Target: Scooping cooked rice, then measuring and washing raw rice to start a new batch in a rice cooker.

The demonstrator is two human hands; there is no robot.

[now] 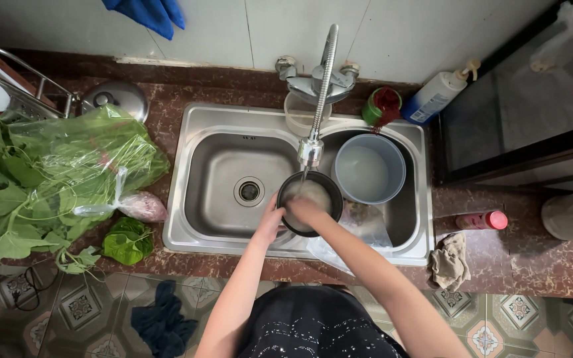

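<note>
Washing is under way: the pot [310,202] is sitting in the sink [217,176] under the running tap [311,151]. Left hand [272,222] is gripping its rim, fingers clenched; right hand [305,211] is working inside, grip unclear. Cloudy water is remaining undrained; greens [41,176] are waiting on the bench [499,255].

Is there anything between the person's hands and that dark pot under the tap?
Nothing visible. The left hand grips the dark pot by its rim, and the right hand reaches into it. The faucet hangs just above, running water in, and a grey bowl sits beside it in the sink.
</note>
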